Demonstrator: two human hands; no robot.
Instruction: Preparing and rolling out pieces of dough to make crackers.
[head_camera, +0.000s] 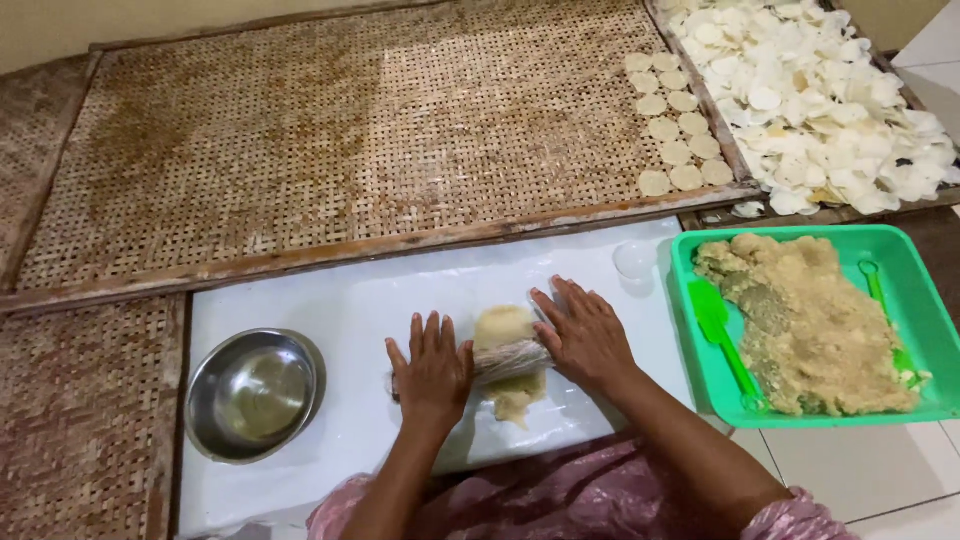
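On the white sheet (330, 310), flat open left hand (432, 372) and right hand (585, 335) press a rolling pin (510, 360) over pale, flattened dough (503, 326).

White sheet (330, 300) on tiled floor (860, 470): steel bowl (253, 393), dough (505, 330); green tray (935, 300) beside; woven racks (330, 130) behind.

Both forearms reach forward from the bottom edge, angled inward toward each other. Left hand (432, 368) lies flat, palm down, fingers straight and spread slightly, pointing away. Right hand (585, 335) is flat too, palm down, fingers together, slanting up-left. Neither grip curls; wrists stay low.
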